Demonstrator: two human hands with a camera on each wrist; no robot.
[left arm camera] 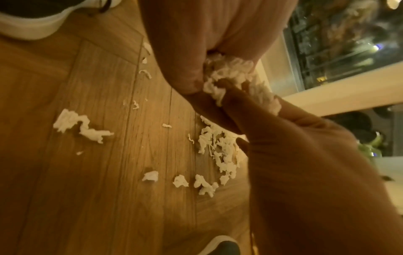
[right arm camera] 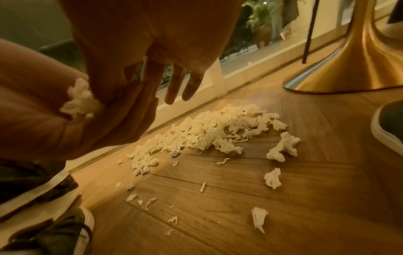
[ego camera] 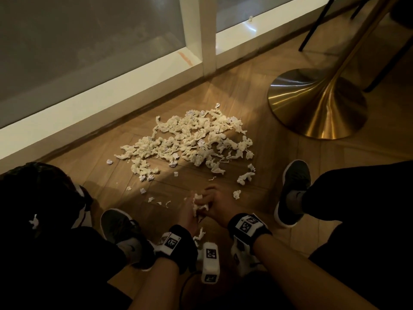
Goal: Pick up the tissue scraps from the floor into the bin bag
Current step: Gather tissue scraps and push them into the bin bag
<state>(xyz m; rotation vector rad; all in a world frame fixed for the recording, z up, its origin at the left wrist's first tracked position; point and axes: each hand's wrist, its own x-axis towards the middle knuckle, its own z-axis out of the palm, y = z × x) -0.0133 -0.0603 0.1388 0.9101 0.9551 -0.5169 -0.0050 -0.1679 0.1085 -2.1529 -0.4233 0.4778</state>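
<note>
Head view: both hands together low over the wood floor (ego camera: 257, 193), pressing one wad of tissue (ego camera: 199, 205) between them. Left hand (ego camera: 186, 217) curled round the wad from the left; right hand (ego camera: 218, 206) pinching it with thumb and forefinger, other fingers (right arm camera: 174, 86) hanging straight. Best done by squeezing the wad tight into one palm before lifting, so no shreds trail off, then carrying it left to the bin bag (ego camera: 38, 198), probably the dark mass beside the left shoe. Main heap of tissue scraps (ego camera: 190, 139) ahead of the hands, toward the window frame (ego camera: 209, 34); loose bits (ego camera: 237, 194) near the fingers, some just beside. Gold table base (ego camera: 317, 104) well apart, right.
</note>
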